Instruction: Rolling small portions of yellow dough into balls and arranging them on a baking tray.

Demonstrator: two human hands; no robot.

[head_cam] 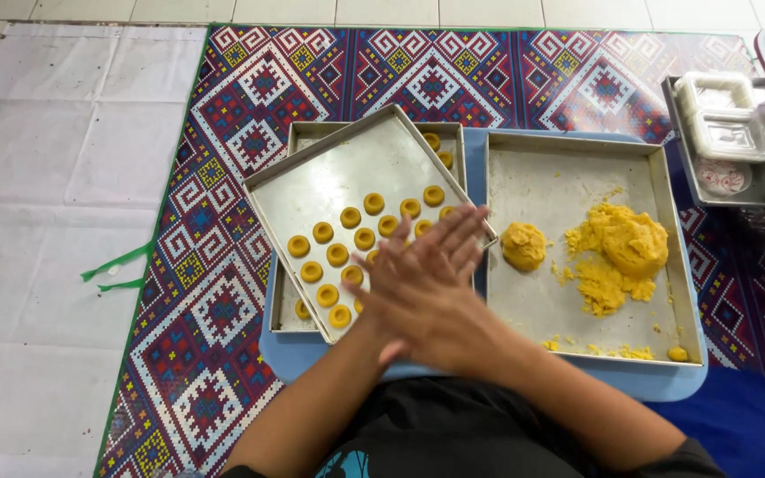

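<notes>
My left hand (pixel 455 237) and my right hand (pixel 422 310) are pressed flat together, palm to palm, with fingers stretched out. They hover over the near right corner of a tilted metal tray (pixel 329 173). Anything between the palms is hidden. The tray carries several small round yellow dough pieces (pixel 350 217) with dented centres, set in rows. It rests askew on a second tray (pixel 280 310) that holds more such pieces. To the right, a square metal tray (pixel 568 173) holds a large crumbly yellow dough heap (pixel 626 241) and a smaller lump (pixel 524 245).
The trays sit on a blue board (pixel 657 382) over a patterned woven mat (pixel 223 310). A white sheet (pixel 55 177) covers the floor at left, with green ribbon (pixel 117 264) at its edge. Clear plastic containers (pixel 723 115) stand on a metal rack at the right.
</notes>
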